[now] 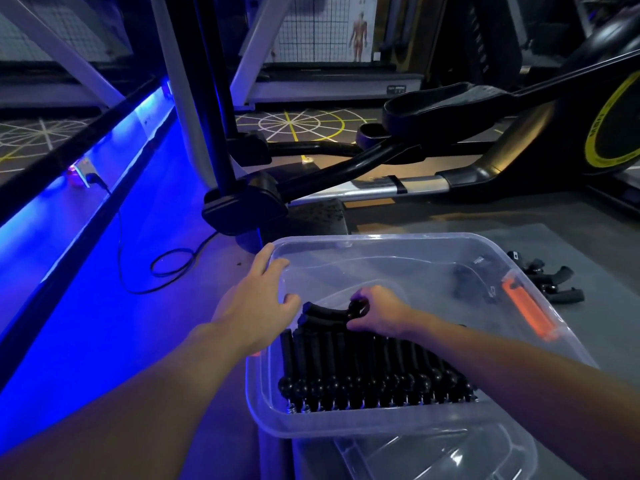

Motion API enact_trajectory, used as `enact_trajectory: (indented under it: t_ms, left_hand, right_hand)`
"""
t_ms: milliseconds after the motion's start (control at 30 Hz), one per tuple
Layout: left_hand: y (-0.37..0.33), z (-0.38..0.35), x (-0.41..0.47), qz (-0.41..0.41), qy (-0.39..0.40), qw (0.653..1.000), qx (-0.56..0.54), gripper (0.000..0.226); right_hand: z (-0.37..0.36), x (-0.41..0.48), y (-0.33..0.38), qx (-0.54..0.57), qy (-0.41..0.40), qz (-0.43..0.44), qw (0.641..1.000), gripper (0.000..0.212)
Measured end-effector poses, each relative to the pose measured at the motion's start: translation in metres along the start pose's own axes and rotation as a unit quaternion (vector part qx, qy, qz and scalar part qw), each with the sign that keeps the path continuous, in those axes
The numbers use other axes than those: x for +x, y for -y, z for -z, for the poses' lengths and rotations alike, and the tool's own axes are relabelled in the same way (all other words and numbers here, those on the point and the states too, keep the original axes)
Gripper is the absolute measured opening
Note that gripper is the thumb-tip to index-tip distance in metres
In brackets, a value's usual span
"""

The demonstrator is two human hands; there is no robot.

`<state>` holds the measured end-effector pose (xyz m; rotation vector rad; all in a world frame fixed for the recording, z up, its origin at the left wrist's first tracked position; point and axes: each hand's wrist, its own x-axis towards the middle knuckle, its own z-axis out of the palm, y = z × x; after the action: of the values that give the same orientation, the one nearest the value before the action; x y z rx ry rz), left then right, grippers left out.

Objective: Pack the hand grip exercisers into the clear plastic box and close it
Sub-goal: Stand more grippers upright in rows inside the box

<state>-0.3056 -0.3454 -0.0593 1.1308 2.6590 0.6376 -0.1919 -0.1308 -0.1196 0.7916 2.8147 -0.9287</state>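
The left hand (256, 299) lies spread and relaxed on the left rim of the clear plastic box (381, 239), at centre frame. Its fingers reach the far-left corner and its thumb points into the box; it holds nothing. The right hand (377, 313) is inside the box with its fingertips pinched narrow around the ring end of a black hand grip exerciser (325, 315), which sits just above the packed row of exercisers (374, 368) filling the near half of the box. Loose exercisers (554, 282) lie on the grey mat (588, 244) at right, beyond the box's orange latch (526, 310). The clear lid (433, 455) lies at the bottom edge.
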Motion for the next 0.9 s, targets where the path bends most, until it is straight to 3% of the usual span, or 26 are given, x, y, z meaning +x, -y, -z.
enact_trajectory:
  t_ms: [633,900]
  left_hand:
    - [-0.003,0.001,0.000,-0.011,0.003,1.000,0.012,0.057]
    - [-0.010,0.007,-0.002,-0.036,-0.008,0.998,0.059,0.060]
  right_hand:
    - [-0.007,0.001,-0.009,0.075,0.018,0.039,0.996,0.052]
    - [0.000,-0.007,-0.008,0.058,0.020,0.051,0.997,0.055]
